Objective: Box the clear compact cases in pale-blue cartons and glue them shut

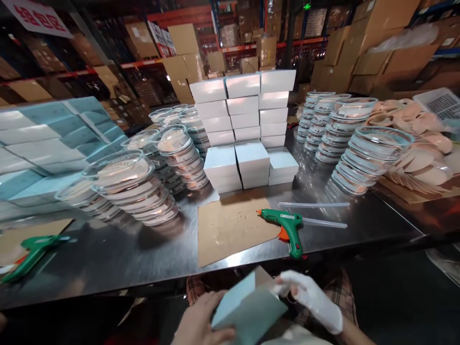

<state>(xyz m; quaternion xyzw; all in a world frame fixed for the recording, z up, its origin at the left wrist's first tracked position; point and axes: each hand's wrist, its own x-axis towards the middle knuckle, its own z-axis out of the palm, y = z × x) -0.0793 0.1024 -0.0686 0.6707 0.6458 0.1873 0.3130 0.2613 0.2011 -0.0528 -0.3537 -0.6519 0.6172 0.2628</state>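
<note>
In front of my lap, below the table's front edge, I hold a light-blue cardboard box (247,306), tilted. My left hand (201,318) is bare and wrapped round its left side. My right hand (312,297), in a white glove with bare fingertips, has its fingers curled at the box's upper right edge. A brownish inner face shows there; whether anything lies inside is hidden. On the table just beyond, a green hot glue gun (287,220) rests partly on a flat cardboard sheet (230,230), nozzle pointing left. Clear glue sticks (316,205) lie to its right.
White boxes (237,163) are stacked behind the cardboard, with light-blue boxes (46,139) at left. Stacks of clear round containers (136,187) stand on both sides. A second green glue gun (32,254) lies far left. Beige curved pieces (424,148) are heaped at right.
</note>
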